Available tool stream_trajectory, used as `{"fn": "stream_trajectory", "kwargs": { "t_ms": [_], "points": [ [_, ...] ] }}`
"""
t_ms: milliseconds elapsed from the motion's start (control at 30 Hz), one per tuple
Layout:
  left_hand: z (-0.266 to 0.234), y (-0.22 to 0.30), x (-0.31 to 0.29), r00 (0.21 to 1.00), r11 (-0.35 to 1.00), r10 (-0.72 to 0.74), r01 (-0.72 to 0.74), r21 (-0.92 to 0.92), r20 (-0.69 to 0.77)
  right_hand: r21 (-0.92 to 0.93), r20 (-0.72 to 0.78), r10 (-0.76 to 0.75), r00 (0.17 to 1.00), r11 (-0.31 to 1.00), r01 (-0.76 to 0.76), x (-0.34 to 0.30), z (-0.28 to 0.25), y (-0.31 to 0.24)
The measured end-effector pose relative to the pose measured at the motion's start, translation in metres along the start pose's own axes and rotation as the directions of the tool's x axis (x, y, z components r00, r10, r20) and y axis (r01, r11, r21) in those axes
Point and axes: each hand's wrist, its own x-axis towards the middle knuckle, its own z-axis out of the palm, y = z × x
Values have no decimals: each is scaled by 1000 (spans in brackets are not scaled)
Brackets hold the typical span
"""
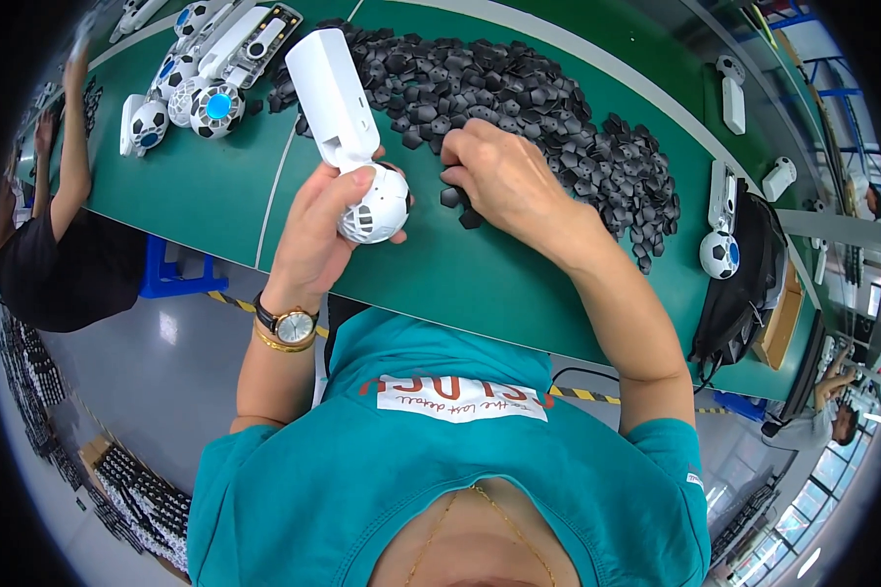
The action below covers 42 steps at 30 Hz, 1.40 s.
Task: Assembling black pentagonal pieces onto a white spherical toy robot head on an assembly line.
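Note:
My left hand is wrapped round the ball end of a white device, a long rectangular body joined to a soccer-patterned ball with a grille. The device tilts up and away to the left above the green table. To its right, my right hand is lowered to the table at the near edge of a heap of small black pentagon pieces. Its fingers are bent and pressed together; whatever they pinch is hidden. A few loose black pieces lie just under its fingertips.
Several white ball devices are grouped at the far left of the green table. Another device lies at the right beside a black bag. A co-worker's arm reaches in at the left, near a blue stool.

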Motion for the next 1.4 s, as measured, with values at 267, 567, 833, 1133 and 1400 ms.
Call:
{"fn": "stream_trajectory", "kwargs": {
  "t_ms": [267,567,833,1133,1400],
  "points": [
    [12,-5,2,1000,979,4,-9,-202,-25,139,-80,-34,996,989,45,-1,-9,-2],
    [34,-17,-3,985,989,146,-148,-17,-96,951,102,387,916,232,-204,-32,-17,-53],
    [34,-25,-7,950,951,292,-276,139,-114,919,-2,391,920,364,-153,-37,6,-54],
    [28,-30,-13,937,912,337,-299,281,-96,947,117,375,920,237,-217,-39,4,-54],
    [27,-30,-23,940,842,332,-256,476,-81,945,233,334,914,145,-294,-51,21,-53]
  ]
}}
